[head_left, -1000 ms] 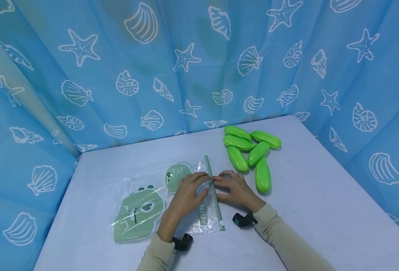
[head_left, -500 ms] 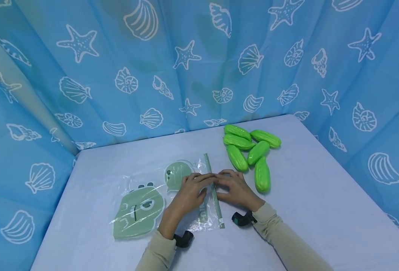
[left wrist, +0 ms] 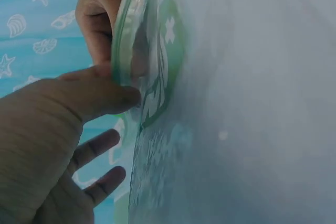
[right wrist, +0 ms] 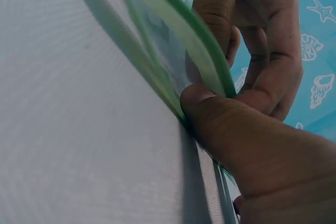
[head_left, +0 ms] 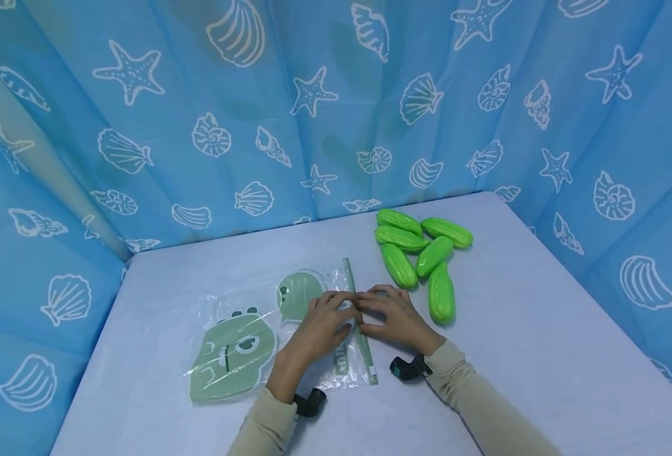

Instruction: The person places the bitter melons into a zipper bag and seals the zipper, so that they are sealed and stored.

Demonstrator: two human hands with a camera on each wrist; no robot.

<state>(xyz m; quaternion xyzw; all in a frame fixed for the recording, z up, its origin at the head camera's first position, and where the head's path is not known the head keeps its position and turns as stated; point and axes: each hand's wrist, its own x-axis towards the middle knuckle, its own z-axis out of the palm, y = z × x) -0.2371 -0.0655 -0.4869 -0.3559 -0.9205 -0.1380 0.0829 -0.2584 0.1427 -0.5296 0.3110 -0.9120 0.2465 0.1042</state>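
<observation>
One clear zip bag [head_left: 267, 329] printed with green dinosaur figures lies flat on the pale worktop [head_left: 541, 329], left of centre. Nothing shows inside it beyond the print. Its green zip strip [head_left: 360, 329] runs along the edge that faces the toy cucumbers. Both hands meet at that strip: the left hand [head_left: 320, 323] pinches the bag's near layer between thumb and fingers, and the right hand [head_left: 391, 315] pinches the strip from the other side, thumb pressed against it. In the wrist views the mouth of the bag is parted a little between the two grips. Six green toy cucumbers [head_left: 421, 253] lie in a loose cluster on the worktop just beyond the right hand, outside the bag. A blue curtain [head_left: 336, 107] with shells and starfish surrounds the worktop.
</observation>
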